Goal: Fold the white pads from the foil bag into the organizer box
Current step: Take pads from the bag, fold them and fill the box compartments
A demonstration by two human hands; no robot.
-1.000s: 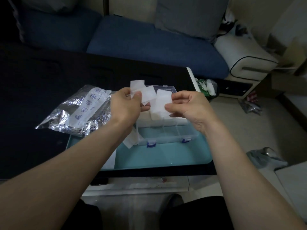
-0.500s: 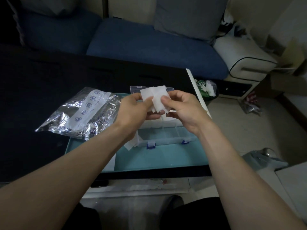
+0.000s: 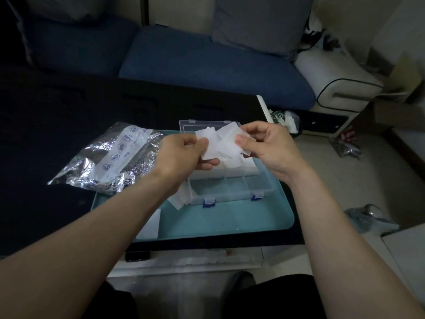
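Note:
Above the clear organizer box (image 3: 232,189), both hands hold white pads (image 3: 220,146). My left hand (image 3: 181,155) pinches the pads' left side between thumb and fingers. My right hand (image 3: 266,146) pinches their right edge, thumb on top. The box has blue latches, an open lid at the back and white pads in its far compartments. A crumpled foil bag (image 3: 108,162) with a white printed strip lies to the left, partly on the teal tray (image 3: 230,222). More white pads (image 3: 181,199) lie by the box's left wall, partly hidden by my left wrist.
The tray sits at the near right corner of a dark table (image 3: 57,116). A white card (image 3: 149,224) lies on the tray under my left forearm. A blue sofa (image 3: 207,61) stands behind. Bags and clutter (image 3: 368,217) lie on the floor to the right.
My hands came together from holding separate pads apart, then shifted slightly apart again, with the pads now overlapped between them. The bag and box have not moved.

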